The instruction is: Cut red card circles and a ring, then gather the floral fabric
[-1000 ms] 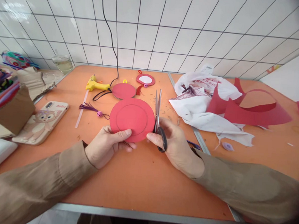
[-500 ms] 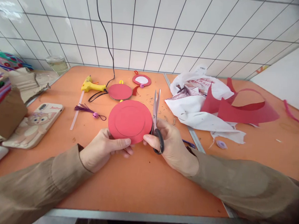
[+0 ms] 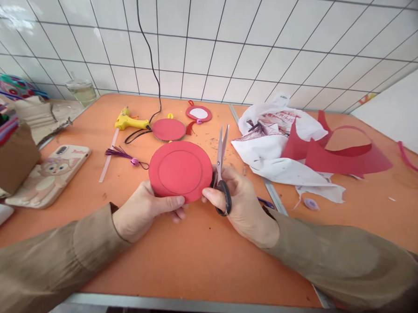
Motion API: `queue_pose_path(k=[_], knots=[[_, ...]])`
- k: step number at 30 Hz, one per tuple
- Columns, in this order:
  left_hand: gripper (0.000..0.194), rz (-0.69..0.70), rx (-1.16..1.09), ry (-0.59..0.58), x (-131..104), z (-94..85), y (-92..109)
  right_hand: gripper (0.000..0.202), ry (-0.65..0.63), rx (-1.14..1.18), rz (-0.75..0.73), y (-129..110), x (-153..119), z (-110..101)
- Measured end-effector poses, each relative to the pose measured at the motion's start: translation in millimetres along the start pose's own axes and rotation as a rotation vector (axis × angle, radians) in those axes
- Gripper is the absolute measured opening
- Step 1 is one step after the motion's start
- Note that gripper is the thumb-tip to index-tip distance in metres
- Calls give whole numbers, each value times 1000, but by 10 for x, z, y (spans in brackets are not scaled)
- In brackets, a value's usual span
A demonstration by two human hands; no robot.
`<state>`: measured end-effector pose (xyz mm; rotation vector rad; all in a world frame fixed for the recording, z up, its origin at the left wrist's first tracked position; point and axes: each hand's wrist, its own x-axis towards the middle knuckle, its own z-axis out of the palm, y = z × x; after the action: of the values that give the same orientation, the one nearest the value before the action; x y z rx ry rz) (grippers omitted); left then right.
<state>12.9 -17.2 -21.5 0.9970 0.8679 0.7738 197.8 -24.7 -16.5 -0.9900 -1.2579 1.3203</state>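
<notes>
1. Our left grip (image 3: 141,211) pinches the red disc (image 3: 180,171), thumb on top, near the centre of the frame; a ring is marked on the disc's face.
2. Our right grip (image 3: 243,209) is wrapped around the scissors (image 3: 224,192), blades pointing up and slightly parted, beside the disc's right edge.
3. On the bench (image 3: 189,267), we see a yellow glue gun (image 3: 132,121) upper left and red paper (image 3: 345,159) at right.

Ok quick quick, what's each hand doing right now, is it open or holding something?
Left hand: closed, holding the red disc by its near edge.
Right hand: closed, holding the scissors beside the red disc.
</notes>
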Motion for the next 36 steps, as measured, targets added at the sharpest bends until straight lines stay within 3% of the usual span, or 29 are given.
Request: queue_pose_path(k=[18, 26, 31, 36], knots=[[18, -20, -106, 40, -4, 11, 27, 22, 22, 8, -1, 30, 23, -18], [17, 177, -168, 317, 44, -53, 104, 24, 47, 1, -6, 52, 48, -62], [17, 182, -125, 288, 60, -68, 112, 28, 76, 54, -19, 74, 56, -58], [15, 127, -211, 241, 35, -7, 78, 18, 26, 66, -8, 126, 39, -34]])
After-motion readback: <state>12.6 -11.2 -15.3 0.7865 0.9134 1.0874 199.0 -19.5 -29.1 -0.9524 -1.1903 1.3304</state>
